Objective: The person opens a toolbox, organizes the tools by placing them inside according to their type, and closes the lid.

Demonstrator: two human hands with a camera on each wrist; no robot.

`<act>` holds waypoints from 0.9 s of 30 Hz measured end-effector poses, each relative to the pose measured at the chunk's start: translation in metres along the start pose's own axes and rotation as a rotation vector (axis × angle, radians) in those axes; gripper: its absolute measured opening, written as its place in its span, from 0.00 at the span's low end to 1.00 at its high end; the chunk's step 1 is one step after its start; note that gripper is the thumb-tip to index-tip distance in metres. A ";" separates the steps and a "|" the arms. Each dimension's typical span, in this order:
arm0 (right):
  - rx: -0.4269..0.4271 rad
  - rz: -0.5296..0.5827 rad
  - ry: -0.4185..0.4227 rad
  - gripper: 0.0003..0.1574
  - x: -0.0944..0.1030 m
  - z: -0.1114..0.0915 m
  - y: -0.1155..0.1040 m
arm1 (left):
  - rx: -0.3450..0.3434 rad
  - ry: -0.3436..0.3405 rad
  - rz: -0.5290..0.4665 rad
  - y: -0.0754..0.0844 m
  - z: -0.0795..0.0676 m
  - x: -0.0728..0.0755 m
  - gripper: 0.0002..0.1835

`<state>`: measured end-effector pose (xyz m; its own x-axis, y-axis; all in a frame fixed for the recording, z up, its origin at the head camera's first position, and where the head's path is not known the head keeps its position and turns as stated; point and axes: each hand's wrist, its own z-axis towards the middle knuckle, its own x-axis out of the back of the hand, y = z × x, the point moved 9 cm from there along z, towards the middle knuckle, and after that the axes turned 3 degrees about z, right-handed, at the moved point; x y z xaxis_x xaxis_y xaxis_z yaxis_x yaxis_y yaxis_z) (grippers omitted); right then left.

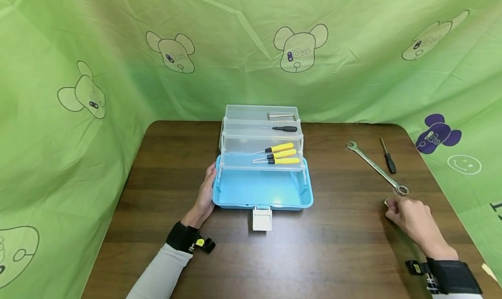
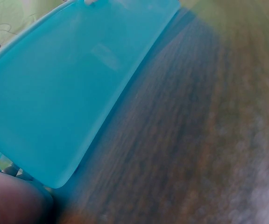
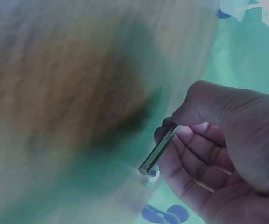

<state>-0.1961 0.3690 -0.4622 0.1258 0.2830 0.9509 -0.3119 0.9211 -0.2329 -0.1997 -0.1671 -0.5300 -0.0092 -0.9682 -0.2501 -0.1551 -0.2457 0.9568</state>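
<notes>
A light-blue toolbox (image 1: 262,205) stands open on the table, its clear tiered trays (image 1: 245,143) raised at the back. My left hand (image 1: 205,192) rests against the toolbox's left side, fingers along the wall; in the left wrist view, part of that hand (image 2: 10,198) shows by the corner of the box (image 2: 78,93). Over the table's right side, my right hand (image 1: 413,218) pinches a short hexagonal metal hex key (image 3: 159,150) between thumb and fingers, with much of it hidden in the grip. Just beyond that hand lies a combination wrench (image 1: 376,167).
A black-handled screwdriver (image 1: 388,159) lies right of the wrench. The trays hold several yellow-handled screwdrivers (image 1: 283,154), a black-handled one (image 1: 285,129) and a bent metal rod (image 1: 281,115). A white latch (image 1: 262,220) hangs at the front. Green cloth (image 1: 243,50) surrounds the wooden table (image 1: 172,146).
</notes>
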 end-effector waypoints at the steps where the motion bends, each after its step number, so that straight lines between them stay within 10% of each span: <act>1: 0.019 0.001 0.019 0.18 0.002 0.002 -0.003 | 0.001 0.000 0.001 0.000 0.000 0.000 0.31; 27: 0.363 -0.009 0.074 0.13 0.053 0.070 -0.093 | -0.021 -0.016 -0.007 0.002 -0.001 -0.002 0.31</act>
<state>-0.2260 0.2794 -0.3763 0.1936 0.3064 0.9320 -0.6228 0.7724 -0.1246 -0.1994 -0.1660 -0.5279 -0.0241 -0.9655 -0.2592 -0.1350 -0.2537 0.9578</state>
